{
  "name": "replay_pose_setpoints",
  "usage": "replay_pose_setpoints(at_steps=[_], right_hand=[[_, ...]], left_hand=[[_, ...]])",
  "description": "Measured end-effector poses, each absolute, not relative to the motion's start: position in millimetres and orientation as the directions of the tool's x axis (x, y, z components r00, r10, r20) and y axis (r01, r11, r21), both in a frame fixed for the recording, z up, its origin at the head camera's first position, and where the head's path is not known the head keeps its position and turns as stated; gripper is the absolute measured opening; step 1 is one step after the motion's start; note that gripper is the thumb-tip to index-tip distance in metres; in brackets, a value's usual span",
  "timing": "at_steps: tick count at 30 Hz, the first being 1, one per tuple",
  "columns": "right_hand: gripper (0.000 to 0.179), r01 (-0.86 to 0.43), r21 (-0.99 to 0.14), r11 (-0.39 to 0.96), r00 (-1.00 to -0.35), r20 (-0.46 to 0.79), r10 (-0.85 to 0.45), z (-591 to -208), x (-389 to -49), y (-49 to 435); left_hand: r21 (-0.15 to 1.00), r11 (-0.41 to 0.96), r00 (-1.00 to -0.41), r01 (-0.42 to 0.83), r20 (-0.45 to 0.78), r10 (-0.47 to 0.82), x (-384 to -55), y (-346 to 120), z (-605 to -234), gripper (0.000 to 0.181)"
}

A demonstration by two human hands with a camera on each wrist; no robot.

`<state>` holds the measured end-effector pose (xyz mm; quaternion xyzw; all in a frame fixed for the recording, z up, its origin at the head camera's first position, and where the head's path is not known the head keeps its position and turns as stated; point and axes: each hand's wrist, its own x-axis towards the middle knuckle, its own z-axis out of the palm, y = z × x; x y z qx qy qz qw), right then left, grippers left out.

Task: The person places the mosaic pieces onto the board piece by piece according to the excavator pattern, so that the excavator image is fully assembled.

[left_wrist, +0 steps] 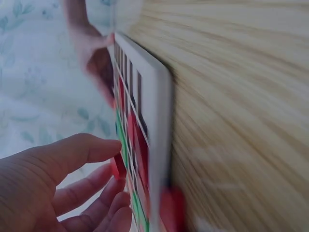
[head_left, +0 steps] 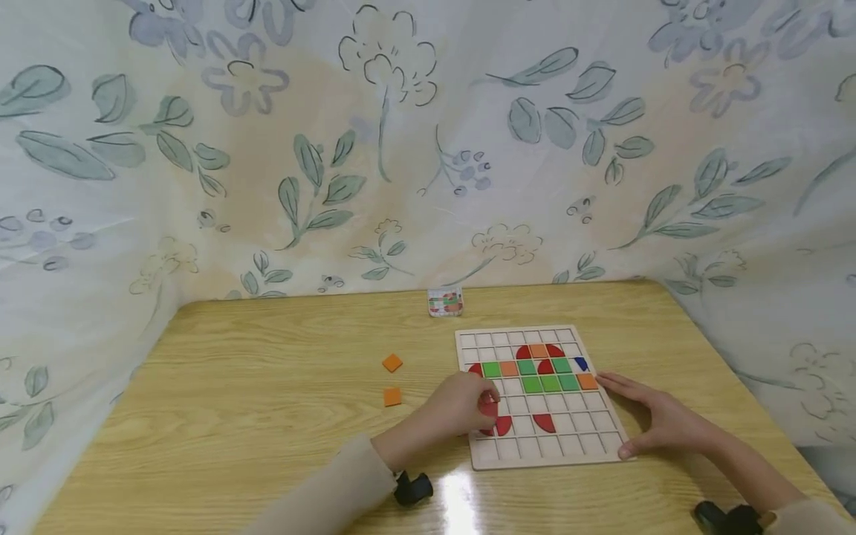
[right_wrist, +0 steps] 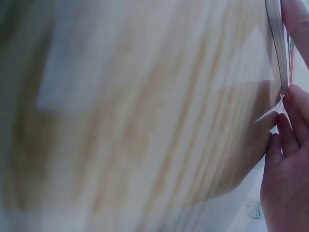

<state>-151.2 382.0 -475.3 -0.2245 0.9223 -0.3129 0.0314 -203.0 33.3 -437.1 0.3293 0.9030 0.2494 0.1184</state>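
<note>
A wooden grid board point(head_left: 550, 448) lies on the table, its squares partly filled with red, green, orange and blue tiles. My left hand point(head_left: 460, 403) is over the board's left side and pinches a small red tile point(left_wrist: 118, 167) between thumb and fingers. Below that hand, red quarter-round tiles point(head_left: 503, 426) sit near the lower left squares, partly hidden by the fingers. Another red quarter-round tile point(head_left: 545, 423) lies further right. My right hand point(head_left: 663, 420) rests at the board's right edge with fingers extended, its thumb by the lower right corner.
Two loose orange square tiles point(head_left: 392, 380) would be missed between them; the upper orange tile point(head_left: 392, 362) and lower orange tile point(head_left: 391, 397) lie left of the board. A small patterned card point(head_left: 445, 302) stands at the table's back edge, before a floral cloth point(head_left: 321, 223).
</note>
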Motion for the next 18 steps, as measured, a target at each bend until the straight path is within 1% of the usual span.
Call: replay_pose_setpoints(at_steps=[4, 9, 15, 18], right_hand=[[0.100, -0.377, -0.586, 0.717, -0.904, 0.066, -0.421, -477, -152, 381], [0.100, -0.344, -0.594, 0.727, -0.914, 0.032, -0.406, -476, -152, 380], [0.099, -0.335, -0.594, 0.731, -0.914, 0.017, -0.405, -473, -152, 380], [0.099, -0.324, -0.595, 0.735, -0.917, 0.008, -0.398, -473, -151, 382]], left_hand=[[0.511, 0.652, -0.754, 0.560, -0.014, 0.657, -205, 64, -438, 0.019], [0.507, 0.664, -0.763, 0.549, -0.018, 0.646, -208, 91, -440, 0.020], [0.496, 0.668, -0.766, 0.555, -0.007, 0.643, -211, 105, -449, 0.019], [0.497, 0.654, -0.760, 0.570, 0.017, 0.650, -212, 108, -453, 0.018]])
